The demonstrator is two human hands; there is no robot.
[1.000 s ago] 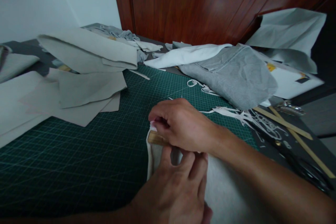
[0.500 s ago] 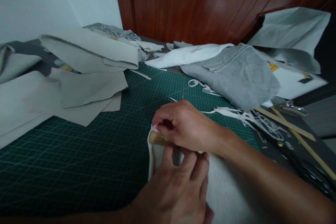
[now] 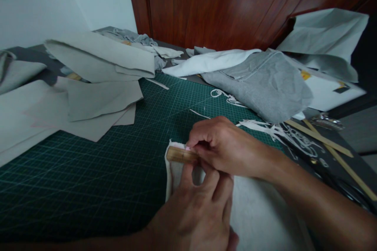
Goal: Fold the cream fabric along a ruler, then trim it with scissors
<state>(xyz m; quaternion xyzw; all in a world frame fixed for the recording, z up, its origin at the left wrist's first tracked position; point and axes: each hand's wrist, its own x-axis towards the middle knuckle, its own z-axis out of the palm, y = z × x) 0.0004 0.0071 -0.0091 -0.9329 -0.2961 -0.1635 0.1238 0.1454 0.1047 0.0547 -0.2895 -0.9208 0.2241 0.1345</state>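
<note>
A pale piece of fabric (image 3: 250, 208) lies on the green gridded mat (image 3: 118, 172), its top left corner in view. Along its top edge rests a short wooden ruler (image 3: 179, 155). My left hand (image 3: 197, 208) presses on the ruler and fabric with its fingers apart. Just above the ruler, my right hand (image 3: 224, 145) is closed in a pinch around a small pink thing (image 3: 187, 148), mostly hidden by the fingertips, at the fabric's edge.
Pale cut pieces (image 3: 100, 98) lie at the left. Grey folded fabric (image 3: 265, 82) is at the back right. White strips (image 3: 265, 127), wooden strips (image 3: 330, 141) and black scissors (image 3: 332, 180) lie at the right.
My right hand has moved right along the ruler with the pink thing, uncovering the fabric's top left edge. My left hand has stayed nearly in place.
</note>
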